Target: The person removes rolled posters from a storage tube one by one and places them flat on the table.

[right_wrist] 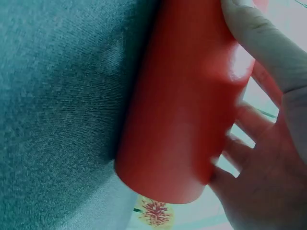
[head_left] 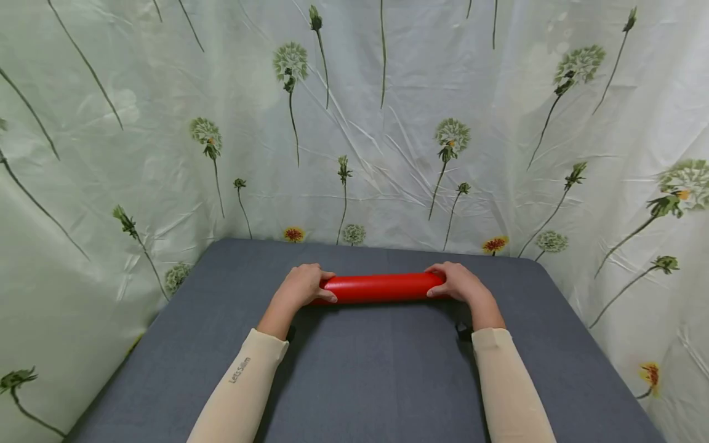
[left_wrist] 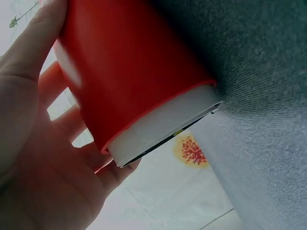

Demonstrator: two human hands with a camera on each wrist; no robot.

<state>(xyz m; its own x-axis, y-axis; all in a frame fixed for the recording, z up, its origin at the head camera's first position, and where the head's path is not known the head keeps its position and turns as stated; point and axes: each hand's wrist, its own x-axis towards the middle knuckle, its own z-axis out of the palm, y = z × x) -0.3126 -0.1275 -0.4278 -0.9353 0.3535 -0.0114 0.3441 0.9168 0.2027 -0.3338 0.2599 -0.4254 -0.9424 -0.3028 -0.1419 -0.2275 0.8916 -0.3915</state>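
A long glossy red tube [head_left: 382,288] lies crosswise near the far side of the grey table, its body close along the cloth. My left hand [head_left: 301,286] grips its left end, thumb on the near side and fingers over the far side. My right hand [head_left: 461,284] holds the right end the same way. In the left wrist view, a white inner cylinder [left_wrist: 165,122] with a thin dark edge sticks out of the red cover. The tube's right end [right_wrist: 172,187] is plain red in the right wrist view, and its end face is hidden.
Grey cloth covers the table [head_left: 354,375], which has rounded far corners. A pale curtain [head_left: 376,141] printed with dandelions hangs behind it and along both sides. Cream sleeves [head_left: 238,384] cover both forearms, and a small black item [head_left: 464,332] shows at the right wrist.
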